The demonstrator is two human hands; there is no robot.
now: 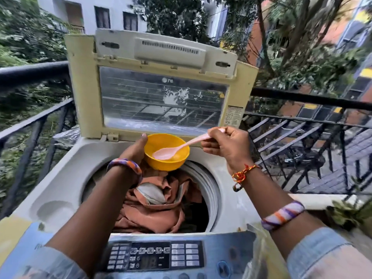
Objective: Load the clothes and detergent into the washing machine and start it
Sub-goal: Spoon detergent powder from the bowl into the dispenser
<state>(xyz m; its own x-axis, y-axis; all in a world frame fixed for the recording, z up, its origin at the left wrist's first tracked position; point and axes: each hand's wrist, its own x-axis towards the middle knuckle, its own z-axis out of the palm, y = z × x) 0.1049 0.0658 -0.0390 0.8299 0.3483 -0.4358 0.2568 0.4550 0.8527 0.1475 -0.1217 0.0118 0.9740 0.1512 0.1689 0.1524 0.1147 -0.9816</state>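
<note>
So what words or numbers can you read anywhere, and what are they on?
"LG": logo on the glass lid, seen upside down.
Sticker on the lid's right frame: print too small to read.
Control panel: button labels and dim display digits too blurred to read.

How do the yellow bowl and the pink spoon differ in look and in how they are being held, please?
The yellow bowl is round and deep; the pink spoon is long and slim. The left hand grips the bowl by its rim, while the right hand pinches the spoon's handle end. The bowl sits upright; the spoon slants down, its scoop inside the bowl. Both hang over the washer's drum.
</note>
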